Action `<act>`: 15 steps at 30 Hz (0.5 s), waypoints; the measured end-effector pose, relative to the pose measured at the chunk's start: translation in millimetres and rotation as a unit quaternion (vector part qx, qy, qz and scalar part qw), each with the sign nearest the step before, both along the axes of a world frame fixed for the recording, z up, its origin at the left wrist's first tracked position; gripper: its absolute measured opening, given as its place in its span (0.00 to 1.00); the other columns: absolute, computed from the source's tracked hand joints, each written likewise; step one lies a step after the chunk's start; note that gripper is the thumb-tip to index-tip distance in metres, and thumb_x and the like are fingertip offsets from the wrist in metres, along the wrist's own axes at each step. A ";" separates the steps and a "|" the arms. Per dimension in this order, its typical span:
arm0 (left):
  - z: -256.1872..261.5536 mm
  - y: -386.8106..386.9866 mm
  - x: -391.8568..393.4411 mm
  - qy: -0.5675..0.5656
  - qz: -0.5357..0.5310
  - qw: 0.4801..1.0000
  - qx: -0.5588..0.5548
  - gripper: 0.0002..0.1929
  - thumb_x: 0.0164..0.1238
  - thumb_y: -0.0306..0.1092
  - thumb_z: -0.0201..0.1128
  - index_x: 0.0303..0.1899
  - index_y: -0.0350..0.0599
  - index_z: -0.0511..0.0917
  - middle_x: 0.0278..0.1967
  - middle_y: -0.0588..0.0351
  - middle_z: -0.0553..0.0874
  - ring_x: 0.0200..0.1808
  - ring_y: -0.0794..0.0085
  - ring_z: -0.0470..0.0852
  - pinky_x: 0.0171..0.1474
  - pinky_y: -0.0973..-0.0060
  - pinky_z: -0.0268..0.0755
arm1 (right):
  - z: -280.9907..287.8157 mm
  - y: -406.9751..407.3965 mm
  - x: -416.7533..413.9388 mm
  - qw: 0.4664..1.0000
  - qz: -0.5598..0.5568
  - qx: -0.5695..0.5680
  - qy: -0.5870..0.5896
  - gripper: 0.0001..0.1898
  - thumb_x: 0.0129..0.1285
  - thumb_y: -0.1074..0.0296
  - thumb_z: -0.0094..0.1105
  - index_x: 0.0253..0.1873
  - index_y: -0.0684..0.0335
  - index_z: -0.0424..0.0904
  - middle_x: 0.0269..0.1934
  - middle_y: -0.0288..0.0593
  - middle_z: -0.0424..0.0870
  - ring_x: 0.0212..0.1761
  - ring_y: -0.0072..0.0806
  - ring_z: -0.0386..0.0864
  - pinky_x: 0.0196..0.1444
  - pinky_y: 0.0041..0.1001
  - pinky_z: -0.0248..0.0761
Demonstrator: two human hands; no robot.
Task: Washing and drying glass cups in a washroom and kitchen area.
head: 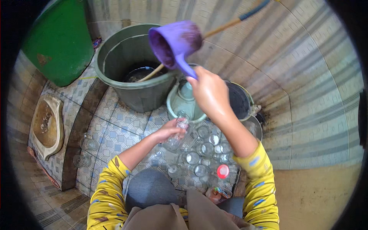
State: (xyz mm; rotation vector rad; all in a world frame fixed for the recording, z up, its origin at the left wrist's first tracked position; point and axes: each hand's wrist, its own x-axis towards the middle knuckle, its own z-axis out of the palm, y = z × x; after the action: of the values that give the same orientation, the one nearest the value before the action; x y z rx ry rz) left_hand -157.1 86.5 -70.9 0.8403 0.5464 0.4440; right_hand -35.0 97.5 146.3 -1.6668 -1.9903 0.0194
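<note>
In front of me my right hand [211, 93] is wrapped around the handle of a purple plastic water dipper [187, 40]. The dipper is tilted, its mouth facing left and down; no water pouring from it is visible. My left hand [169, 130] grips a clear glass vessel [181, 124] beside the front rim of a pale green basin [172, 110]. Fingers and reflections hide its exact shape. Below it, several clear glasses and jars [201, 170] crowd together on the tiled floor [123, 129], one with a red-rimmed lid [223, 171].
A large grey-green tub [138, 97] holds dark water, with a tan hose [221, 28] running into it. Right of the basin is a dark bucket [237, 100]. Two glass mugs [89, 143] stand near a raised step [74, 143] bearing a washboard [59, 123].
</note>
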 end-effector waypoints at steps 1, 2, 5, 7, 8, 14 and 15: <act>-13.1 3.5 -12.6 -0.002 0.012 1.000 0.000 0.32 0.50 0.32 0.62 0.57 0.43 0.57 0.46 0.55 0.72 0.40 0.69 0.75 0.39 0.71 0.71 | -8.7 30.0 -24.2 0.999 0.012 -0.022 -0.038 0.10 0.54 0.63 0.53 0.33 0.63 0.71 0.27 0.53 0.77 0.31 0.51 0.74 0.33 0.43 0.66; -24.7 6.6 -20.9 0.001 0.066 0.992 0.108 0.35 0.47 0.30 0.65 0.57 0.41 0.56 0.47 0.54 0.71 0.40 0.72 0.74 0.40 0.75 0.70 | -21.3 60.3 -44.3 0.996 0.041 -0.042 -0.074 0.09 0.53 0.63 0.54 0.33 0.63 0.72 0.26 0.53 0.77 0.30 0.49 0.76 0.32 0.42 0.68; -20.7 10.5 -39.7 -0.025 0.152 0.973 0.171 0.39 0.41 0.26 0.68 0.58 0.41 0.55 0.47 0.55 0.70 0.36 0.78 0.73 0.39 0.80 0.69 | -67.4 144.1 -90.0 0.961 0.134 -0.076 -0.229 0.10 0.50 0.62 0.56 0.31 0.64 0.76 0.27 0.53 0.78 0.32 0.46 0.78 0.33 0.39 0.71; -19.8 14.9 -58.2 -0.058 0.194 0.974 0.107 0.40 0.39 0.26 0.69 0.58 0.44 0.56 0.47 0.56 0.70 0.37 0.78 0.72 0.42 0.79 0.68 | -97.4 182.5 -124.2 0.928 0.194 -0.160 -0.274 0.11 0.47 0.62 0.56 0.31 0.63 0.79 0.31 0.55 0.79 0.35 0.46 0.78 0.38 0.36 0.72; -25.8 18.1 -64.3 -0.066 0.196 0.971 0.120 0.40 0.38 0.25 0.69 0.58 0.45 0.56 0.48 0.56 0.70 0.37 0.78 0.72 0.42 0.79 0.68 | -117.2 192.4 -137.1 0.908 0.208 -0.173 -0.321 0.11 0.48 0.68 0.50 0.34 0.62 0.80 0.36 0.50 0.79 0.40 0.39 0.78 0.40 0.34 0.72; -26.9 40.5 -79.1 -0.052 0.217 0.947 0.232 0.40 0.36 0.29 0.70 0.56 0.41 0.58 0.49 0.55 0.70 0.38 0.77 0.72 0.44 0.78 0.68 | -185.2 221.8 -167.0 0.776 0.287 -0.283 -0.486 0.12 0.54 0.70 0.46 0.41 0.58 0.79 0.42 0.42 0.79 0.46 0.34 0.76 0.44 0.32 0.71; -28.6 43.0 -82.9 -0.052 0.220 0.948 0.225 0.40 0.36 0.29 0.70 0.56 0.41 0.58 0.49 0.55 0.70 0.38 0.77 0.72 0.44 0.78 0.68 | -192.9 222.5 -167.6 0.752 0.313 -0.279 -0.509 0.12 0.55 0.70 0.46 0.41 0.57 0.79 0.42 0.42 0.79 0.45 0.34 0.77 0.43 0.32 0.71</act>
State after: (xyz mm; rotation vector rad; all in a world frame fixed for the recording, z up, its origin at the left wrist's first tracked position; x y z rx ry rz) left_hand -240.0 129.4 -99.5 1.1241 0.5431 1.0464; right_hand -202.6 320.0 -46.6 -1.2861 -3.6305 -0.0781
